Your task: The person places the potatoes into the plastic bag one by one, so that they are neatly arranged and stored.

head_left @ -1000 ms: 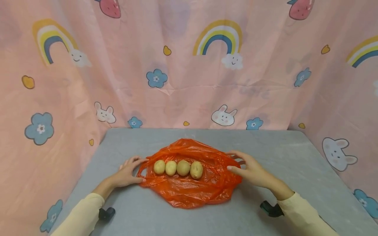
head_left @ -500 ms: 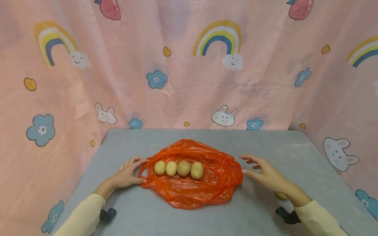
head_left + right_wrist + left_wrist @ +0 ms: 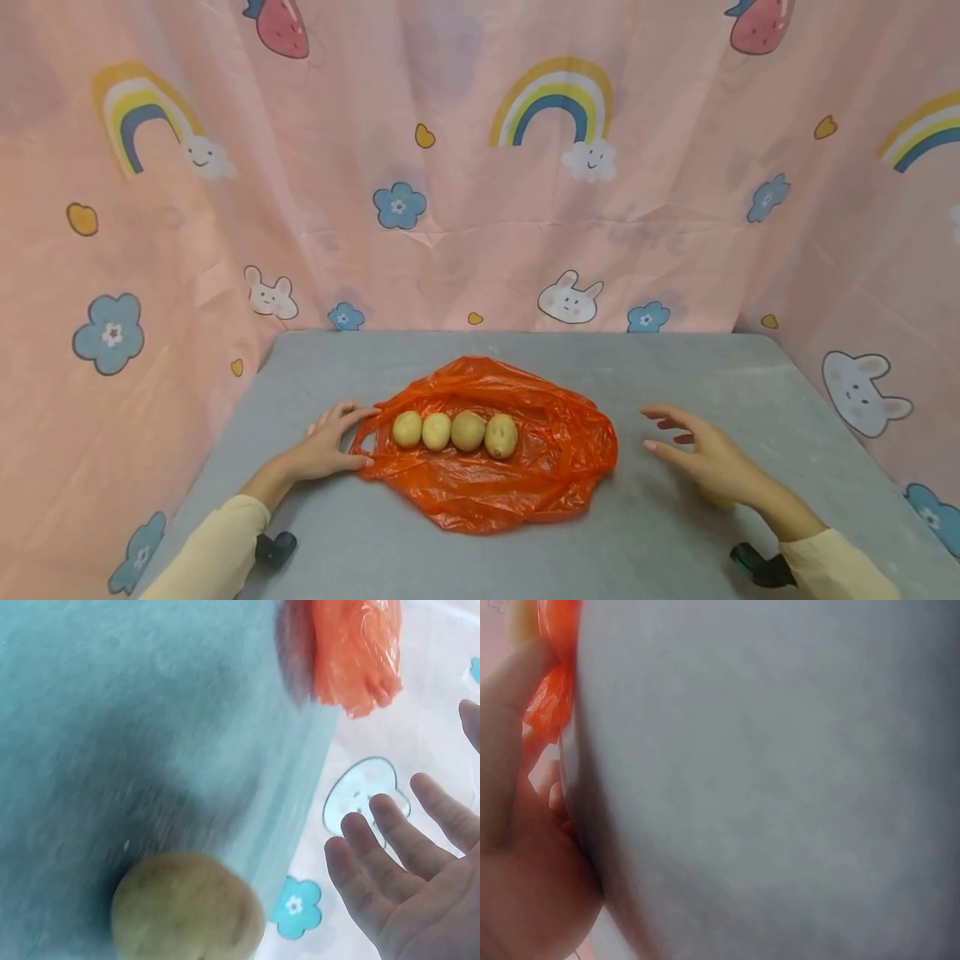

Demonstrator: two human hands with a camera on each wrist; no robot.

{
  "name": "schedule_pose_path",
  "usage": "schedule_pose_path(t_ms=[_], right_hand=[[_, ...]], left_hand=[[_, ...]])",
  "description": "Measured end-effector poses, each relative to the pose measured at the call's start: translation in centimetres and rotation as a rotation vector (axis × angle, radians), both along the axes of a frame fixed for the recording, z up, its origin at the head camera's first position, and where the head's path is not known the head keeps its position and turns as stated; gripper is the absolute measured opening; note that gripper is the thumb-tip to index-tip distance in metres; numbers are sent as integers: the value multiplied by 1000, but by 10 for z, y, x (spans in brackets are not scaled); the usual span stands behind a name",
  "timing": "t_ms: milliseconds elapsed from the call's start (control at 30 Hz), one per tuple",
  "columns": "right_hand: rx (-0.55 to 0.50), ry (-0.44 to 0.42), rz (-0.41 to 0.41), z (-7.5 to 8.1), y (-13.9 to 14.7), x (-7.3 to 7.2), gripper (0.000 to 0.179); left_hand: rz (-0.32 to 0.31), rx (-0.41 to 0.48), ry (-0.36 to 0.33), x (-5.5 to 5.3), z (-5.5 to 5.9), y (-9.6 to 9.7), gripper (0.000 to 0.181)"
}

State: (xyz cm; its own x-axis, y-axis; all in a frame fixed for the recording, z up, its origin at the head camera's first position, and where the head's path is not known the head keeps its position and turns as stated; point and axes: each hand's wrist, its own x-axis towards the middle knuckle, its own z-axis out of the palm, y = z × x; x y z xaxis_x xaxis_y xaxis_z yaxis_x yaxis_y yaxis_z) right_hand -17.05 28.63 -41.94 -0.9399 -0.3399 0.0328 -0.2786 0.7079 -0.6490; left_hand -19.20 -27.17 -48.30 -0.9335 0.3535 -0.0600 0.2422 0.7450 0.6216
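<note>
An orange plastic bag (image 3: 487, 492) lies spread on the table, with several potatoes (image 3: 468, 431) in a row on its left half. At the bag's left end, my left hand (image 3: 324, 443) rests with thumb and forefinger apart, their tips on the handle loops. The left wrist view shows the thumb against the orange plastic (image 3: 551, 705). My right hand (image 3: 712, 462) hovers to the right of the bag, holding nothing, fingers spread. Another potato (image 3: 187, 907) lies on the table below that hand; in the head view the wrist mostly hides it.
The grey table (image 3: 525, 567) reaches back to a pink printed curtain (image 3: 480, 250), which also lines both sides. Dark wrist mounts (image 3: 761, 567) sit at both sleeves, low over the table.
My right hand has let go of the bag's right end and moved right, toward the loose potato. The left hand stays at the bag's left end.
</note>
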Motion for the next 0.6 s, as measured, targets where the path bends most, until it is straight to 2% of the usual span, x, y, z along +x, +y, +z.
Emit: schedule_pose_path(t_ms=[233, 600], right_hand=[[57, 64, -40, -6, 20, 5, 46], [82, 56, -66, -10, 39, 11, 48]], left_hand=[[-2, 6, -6, 0, -1, 1, 74], [5, -16, 0, -1, -4, -3, 73]])
